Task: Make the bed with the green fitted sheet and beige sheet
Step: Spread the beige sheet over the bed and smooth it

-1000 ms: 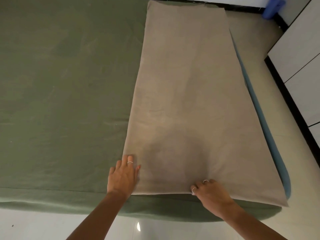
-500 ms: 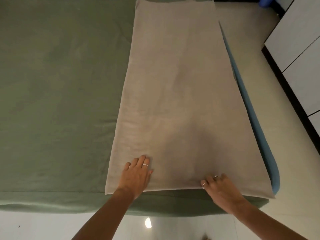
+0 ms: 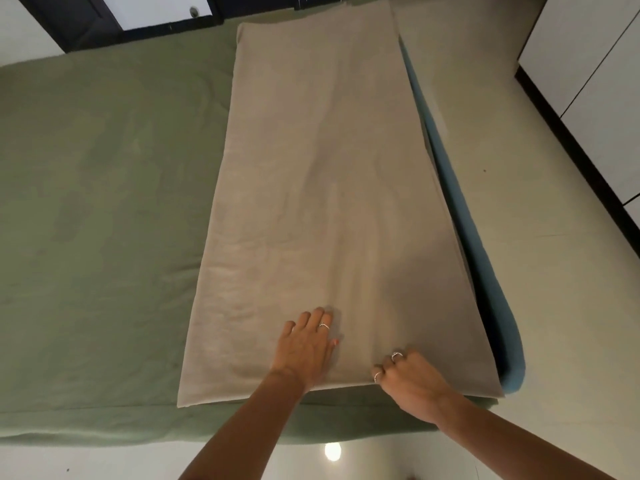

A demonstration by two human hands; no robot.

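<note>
A green fitted sheet (image 3: 104, 202) covers the bed and fills the left half and lower middle of the frame, with soft creases across it and its near edge hanging over the side along the bottom. A beige sheet (image 3: 329, 150), folded into a long strip, lies flat on top of it, running from the top centre of the frame down to the lower centre, where its near end stops just short of the bed's edge. The left hand (image 3: 304, 344) rests palm down on the beige sheet near that end, fingers straight and slightly spread, a ring on one finger. The right hand (image 3: 408, 382) sits just to its right at the near hem, fingers curled and pinching the beige sheet's edge, with rings showing on two fingers. Along the right side of the beige strip a blue mattress edge (image 3: 485, 271) shows, curving down toward the lower right. A pale tiled floor (image 3: 536, 202) fills the right of the frame, and white cabinet doors (image 3: 595, 64) stand at the upper right.
</note>
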